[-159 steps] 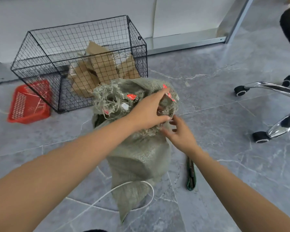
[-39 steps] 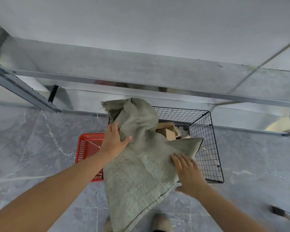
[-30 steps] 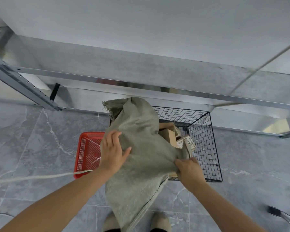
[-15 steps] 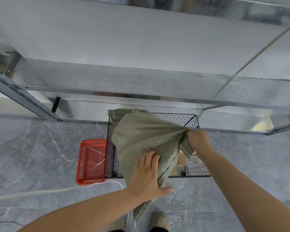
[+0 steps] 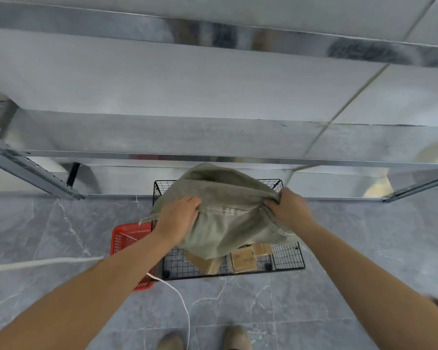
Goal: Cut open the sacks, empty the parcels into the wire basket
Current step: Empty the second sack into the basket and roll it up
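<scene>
Head view: both hands grip the grey-green sack (image 5: 228,213) and hold it over the black wire basket (image 5: 288,256); left hand (image 5: 178,218) and right hand (image 5: 288,209) each clench a fold of fabric. Brown parcels (image 5: 243,260) lie in the basket beneath. Just left of it sits a red crate (image 5: 127,238), and a white cord (image 5: 172,289) trails across the floor.

Bright, even light, faint shadows. Glare and blur smear the top shelf rail (image 5: 238,39); the sack (image 5: 228,223) is sharp; my forearms (image 5: 68,306) stretch toward the corners.
</scene>
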The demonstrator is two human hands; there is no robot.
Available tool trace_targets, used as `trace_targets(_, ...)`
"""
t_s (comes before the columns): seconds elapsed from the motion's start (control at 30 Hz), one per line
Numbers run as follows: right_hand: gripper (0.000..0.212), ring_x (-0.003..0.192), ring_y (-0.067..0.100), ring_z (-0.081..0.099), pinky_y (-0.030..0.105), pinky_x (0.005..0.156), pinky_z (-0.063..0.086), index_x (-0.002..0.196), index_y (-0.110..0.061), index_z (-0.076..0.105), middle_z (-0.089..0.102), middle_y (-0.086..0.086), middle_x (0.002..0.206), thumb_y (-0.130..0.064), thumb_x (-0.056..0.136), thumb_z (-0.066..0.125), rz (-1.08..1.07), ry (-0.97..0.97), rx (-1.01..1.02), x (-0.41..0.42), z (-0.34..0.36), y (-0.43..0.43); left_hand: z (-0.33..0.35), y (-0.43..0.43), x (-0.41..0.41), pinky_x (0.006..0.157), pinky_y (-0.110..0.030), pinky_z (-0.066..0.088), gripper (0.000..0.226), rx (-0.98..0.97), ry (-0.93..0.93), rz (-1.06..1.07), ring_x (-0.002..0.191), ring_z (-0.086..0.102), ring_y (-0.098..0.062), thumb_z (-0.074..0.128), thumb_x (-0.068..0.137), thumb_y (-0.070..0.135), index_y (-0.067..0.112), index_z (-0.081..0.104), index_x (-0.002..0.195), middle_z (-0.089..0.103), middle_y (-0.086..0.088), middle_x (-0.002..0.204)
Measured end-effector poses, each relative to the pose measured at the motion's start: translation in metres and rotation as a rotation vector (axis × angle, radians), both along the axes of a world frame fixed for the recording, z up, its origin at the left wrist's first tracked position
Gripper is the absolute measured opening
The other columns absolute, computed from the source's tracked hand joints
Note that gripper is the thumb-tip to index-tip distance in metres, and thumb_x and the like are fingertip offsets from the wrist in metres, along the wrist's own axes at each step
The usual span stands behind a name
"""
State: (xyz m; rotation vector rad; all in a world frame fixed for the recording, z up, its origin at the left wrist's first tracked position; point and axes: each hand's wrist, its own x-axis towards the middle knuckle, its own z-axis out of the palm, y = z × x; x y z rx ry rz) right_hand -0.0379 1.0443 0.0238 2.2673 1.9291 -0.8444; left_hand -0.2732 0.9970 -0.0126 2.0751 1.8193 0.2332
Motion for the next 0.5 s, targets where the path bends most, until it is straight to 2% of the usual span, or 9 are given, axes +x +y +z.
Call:
trace_targets(0.07,0.046,0.096,0.031,0.058,0.037,0.075,0.048,0.112,-0.007,0.042,0.057,0.013,0.110,-0.041,0.086,0.058,0.020,0.025,0.163,-0.005,-0.007,-0.005,-0.002,0.010,-0.005,0.071,-0.031,0.047,0.028,0.017,-0.080,0.099,0.080,0.059,-0.021,0.037,0.098,0.020,0.007,0.060,0.108,0.066,-0.008,0.097)
trace_targets(0.13,0.069,0.112,0.027,0.050,0.036,0.089,0.045,0.130,-0.012,0.032,0.042,0.009,0.128,-0.047,0.080,0.063,0.169,-0.074,0.211,-0.004,-0.021,-0.012,-0.004,0.015,-0.012,0.069,-0.028,0.041,0.029,0.035,-0.114,0.136,0.087,0.059,-0.024,0.038,0.097,0.017,0.005,0.062,0.109,0.065,-0.010,0.098)
trace_targets(0.2,0.085,0.125,0.030,0.041,0.040,0.100,0.041,0.139,-0.017,0.019,0.028,0.012,0.142,-0.047,0.076,0.068,0.298,-0.182,0.193,-0.003,-0.037,-0.018,-0.006,0.015,-0.020,0.069,-0.025,0.034,0.029,0.057,-0.119,0.137,0.091,0.057,-0.025,0.041,0.096,0.015,0.005,0.062,0.114,0.062,-0.011,0.103)
trace_targets(0.23,0.092,0.126,0.034,0.041,0.043,0.100,0.042,0.140,-0.019,0.015,0.026,0.015,0.145,-0.045,0.072,0.072,0.330,-0.241,0.199,-0.002,-0.044,-0.021,-0.006,0.015,-0.024,0.068,-0.025,0.034,0.028,0.063,-0.123,0.139,0.091,0.056,-0.025,0.042,0.096,0.014,0.005,0.061,0.115,0.060,-0.011,0.104)
trace_targets(0.27,0.099,0.122,0.038,0.046,0.046,0.095,0.046,0.138,-0.020,0.016,0.030,0.019,0.145,-0.044,0.065,0.078,0.355,-0.296,0.224,-0.001,-0.051,-0.023,-0.007,0.014,-0.028,0.068,-0.027,0.037,0.028,0.068,-0.130,0.142,0.091,0.056,-0.026,0.044,0.095,0.014,0.005,0.061,0.116,0.060,-0.012,0.104)
trace_targets(0.33,0.104,0.103,0.042,0.059,0.047,0.076,0.054,0.130,-0.015,0.032,0.044,0.024,0.133,-0.038,0.046,0.089,0.398,-0.364,0.276,-0.002,-0.062,-0.025,-0.010,0.012,-0.036,0.069,-0.031,0.042,0.027,0.059,-0.150,0.146,0.088,0.057,-0.027,0.047,0.094,0.012,0.005,0.062,0.115,0.058,-0.013,0.102)
trace_targets(0.4,0.088,0.090,0.041,0.063,0.043,0.061,0.055,0.118,-0.013,0.045,0.043,0.022,0.127,-0.019,0.043,0.090,0.374,-0.368,0.368,-0.007,-0.062,-0.025,-0.007,0.008,-0.043,0.071,-0.035,0.046,0.026,0.057,-0.177,0.119,0.087,0.057,-0.028,0.050,0.092,0.009,0.004,0.063,0.114,0.058,-0.014,0.099)
trace_targets(0.5,0.060,0.088,0.041,0.062,0.040,0.050,0.054,0.101,-0.009,0.059,0.049,0.021,0.127,-0.003,0.047,0.086,0.378,-0.261,0.371,-0.019,-0.053,-0.025,0.002,0.003,-0.052,0.067,-0.032,0.046,0.024,0.123,-0.155,0.107,0.077,0.055,-0.024,0.056,0.089,0.008,0.003,0.065,0.111,0.059,-0.015,0.095)
